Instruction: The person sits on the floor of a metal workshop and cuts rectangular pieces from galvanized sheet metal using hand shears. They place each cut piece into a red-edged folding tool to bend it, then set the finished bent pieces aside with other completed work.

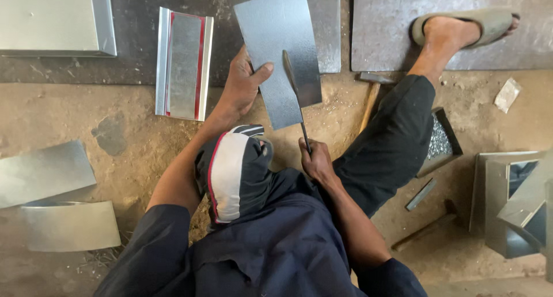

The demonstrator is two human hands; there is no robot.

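Galvanised sheet metal fills my view: the left hand [242, 84] is clamped on the edge of a flat sheet-metal piece [282, 55], thumb on top, holding it tilted over the dirt floor [115, 141]. My right hand [315, 162] is closed around the handles of tin snips [295, 92], whose blades lie across the piece's lower half. A hammer [368, 98] rests just beside my right leg. A folded channel with red edges [184, 64] lies left of the piece, and curved sheets [57, 199] lie further left.
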